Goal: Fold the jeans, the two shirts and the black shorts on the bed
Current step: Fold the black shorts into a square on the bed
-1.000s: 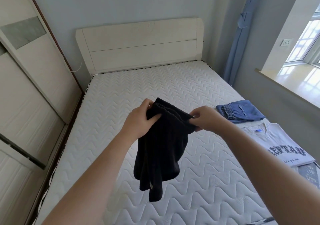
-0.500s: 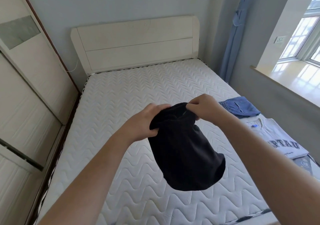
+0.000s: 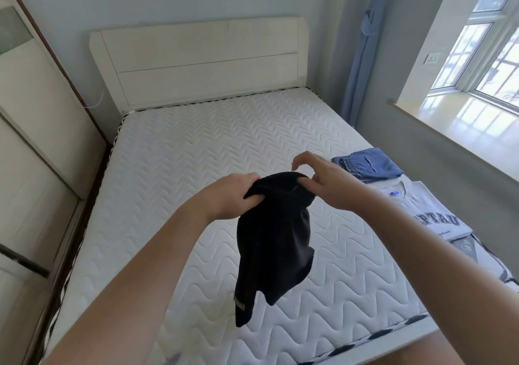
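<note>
Black shorts (image 3: pixel 273 241) hang from left hand (image 3: pixel 233 196) grip; right hand (image 3: pixel 323 180) pinches waistband.

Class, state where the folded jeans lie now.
In the head view, the jeans lie near the bed's right edge, just beyond the grey shirt.

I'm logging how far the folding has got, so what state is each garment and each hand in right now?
black shorts: unfolded, hanging in the air above the mattress
jeans: folded, lying on the mattress
grey shirt: folded, print up, beside the jeans
second shirt: mostly hidden, folding cannot be judged
left hand: grips the shorts' top edge
right hand: thumb on the shorts, fingers lifted
</note>
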### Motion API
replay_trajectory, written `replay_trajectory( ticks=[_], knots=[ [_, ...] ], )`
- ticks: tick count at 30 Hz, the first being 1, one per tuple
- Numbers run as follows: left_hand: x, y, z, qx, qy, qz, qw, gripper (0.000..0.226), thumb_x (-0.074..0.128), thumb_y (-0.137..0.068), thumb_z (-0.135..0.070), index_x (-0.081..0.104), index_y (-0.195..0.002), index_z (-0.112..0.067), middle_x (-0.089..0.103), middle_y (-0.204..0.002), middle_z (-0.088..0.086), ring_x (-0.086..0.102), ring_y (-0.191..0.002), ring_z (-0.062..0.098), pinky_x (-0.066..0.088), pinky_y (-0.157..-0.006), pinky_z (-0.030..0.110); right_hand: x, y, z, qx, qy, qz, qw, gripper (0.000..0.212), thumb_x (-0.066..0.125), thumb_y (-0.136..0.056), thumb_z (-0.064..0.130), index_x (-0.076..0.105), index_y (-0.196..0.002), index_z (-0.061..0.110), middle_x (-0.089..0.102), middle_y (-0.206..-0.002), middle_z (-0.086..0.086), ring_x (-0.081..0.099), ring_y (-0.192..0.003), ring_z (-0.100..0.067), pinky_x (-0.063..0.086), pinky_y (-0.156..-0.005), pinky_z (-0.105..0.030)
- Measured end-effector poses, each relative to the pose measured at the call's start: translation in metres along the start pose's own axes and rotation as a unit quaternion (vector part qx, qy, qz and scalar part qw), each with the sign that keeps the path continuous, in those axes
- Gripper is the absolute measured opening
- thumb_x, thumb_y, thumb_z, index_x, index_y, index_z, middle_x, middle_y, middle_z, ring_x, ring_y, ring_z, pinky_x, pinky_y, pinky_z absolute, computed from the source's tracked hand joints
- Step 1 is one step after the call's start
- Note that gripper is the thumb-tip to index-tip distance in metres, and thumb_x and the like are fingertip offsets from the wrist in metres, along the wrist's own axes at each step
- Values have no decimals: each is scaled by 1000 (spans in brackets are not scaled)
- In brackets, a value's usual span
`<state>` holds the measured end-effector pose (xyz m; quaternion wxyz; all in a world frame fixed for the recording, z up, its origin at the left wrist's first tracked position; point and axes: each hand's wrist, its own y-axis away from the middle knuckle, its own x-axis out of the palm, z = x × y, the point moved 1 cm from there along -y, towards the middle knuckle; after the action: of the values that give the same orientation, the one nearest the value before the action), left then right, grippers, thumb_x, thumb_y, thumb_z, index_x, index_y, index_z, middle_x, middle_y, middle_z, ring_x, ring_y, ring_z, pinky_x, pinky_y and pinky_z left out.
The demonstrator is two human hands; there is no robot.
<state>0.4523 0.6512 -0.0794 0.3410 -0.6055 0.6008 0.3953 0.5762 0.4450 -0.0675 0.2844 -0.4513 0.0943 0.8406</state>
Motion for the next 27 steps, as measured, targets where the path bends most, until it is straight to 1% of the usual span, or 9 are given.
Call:
replay_trajectory(
  ticks=[4,8,10,14,17,21,23,25,27],
  knots=[
    [-2,6,9,14,73,-2,997,22,53,-98,-37,64,-108,-21,67,-91,-5,65,-84,12,55,-82,38,9,7,-5,-50,-26,-9,998,16,51,-98,35,66,-106,36,51,-120,19,57,-97,-1,43,-81,-13],
    [-9,11,14,23,130,-4,991,19,58,-97,-33,68,-106,-20,70,-91,-4,66,-87,12,55,-82,32,18,11,-8,-58,36,56,996,63,57,-73,72,68,-115,27,43,-128,21,56,-89,10,45,-80,-16],
    [-11,13,18,25,129,6,991,18,60,-95,-36,69,-103,-22,70,-88,-5,66,-83,9,54,-77,25,22,10,-9,-55,53,46,996,68,57,-69,78,67,-109,24,48,-124,18,57,-89,3,49,-81,-22],
    [-17,14,22,39,39,41,998,6,63,-94,-34,59,-89,-33,61,-81,-13,58,-72,0,43,-63,13,22,9,-9,-56,57,-30,996,48,64,-78,63,64,-89,16,61,-88,6,56,-76,-9,49,-71,-30],
    [-23,13,22,37,-24,64,997,11,64,-93,-30,54,-97,-33,57,-89,-17,56,-79,0,39,-65,14,24,9,0,-33,11,-66,997,30,75,-81,39,53,-90,21,59,-73,8,53,-63,-8,47,-63,-28],
    [-21,8,15,-4,-106,95,990,20,69,-85,-26,54,-99,-25,58,-94,-10,59,-86,11,47,-73,24,25,8,11,-13,-73,-92,993,50,81,-77,26,41,-107,33,65,-78,7,56,-64,-4,44,-66,-15],
    [-16,5,5,6,-128,81,988,36,72,-79,-26,52,-109,-25,57,-101,-11,59,-94,15,49,-78,28,24,7,14,-7,-76,-109,991,52,83,-75,28,44,-109,34,64,-80,10,56,-68,2,40,-67,-11],
    [-11,2,-9,32,-72,59,995,68,79,-74,-33,40,-130,-31,55,-112,-15,58,-99,12,50,-81,29,19,6,15,1,-68,-129,989,50,84,-72,32,46,-105,34,65,-80,11,56,-71,6,37,-65,-8],
    [-8,-4,-25,42,-24,31,998,89,83,-69,-43,27,-138,-37,54,-118,-15,58,-99,11,52,-83,32,14,4,14,3,-64,-142,988,49,85,-70,35,47,-101,33,65,-78,12,56,-72,6,37,-64,-7]
  ],
)
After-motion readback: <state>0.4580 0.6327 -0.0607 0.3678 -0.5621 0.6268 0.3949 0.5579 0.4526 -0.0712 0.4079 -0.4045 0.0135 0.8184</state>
